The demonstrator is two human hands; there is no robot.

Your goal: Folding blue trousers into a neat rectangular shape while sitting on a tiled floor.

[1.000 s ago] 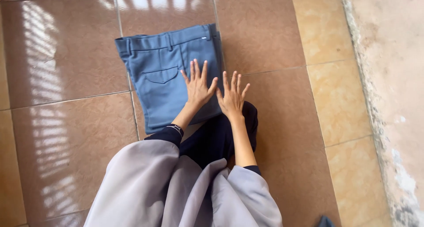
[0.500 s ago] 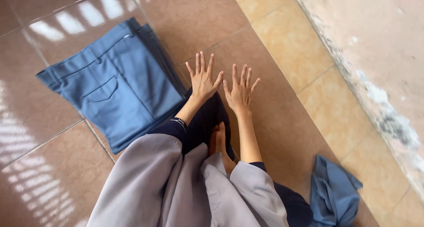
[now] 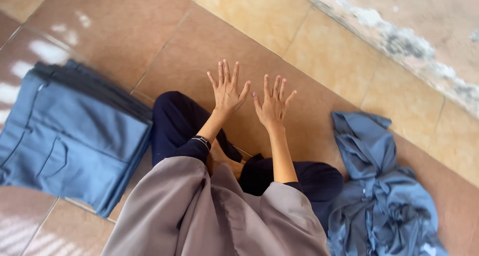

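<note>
Sitting on the tiled floor, a person holds both hands out in front, over the brown tiles. The left hand is flat and wide open, with all its fingers spread apart and pointing to about twelve o'clock. The right hand is just beside it, open the same way, fingers spread and pointing to about one o'clock. The two hands are near each other but do not touch. Neither hand holds anything. I cannot tell if the palms press on the floor or float just above it.

At about nine o'clock from the hands lies a pair of folded blue trousers, neat and flat, with a pocket showing on top. It is well apart from the hands. At about four o'clock from the hands sits a crumpled blue cloth in a loose heap, next to the person's knee. The person wears dark trousers and a grey top with long sleeves.
</note>
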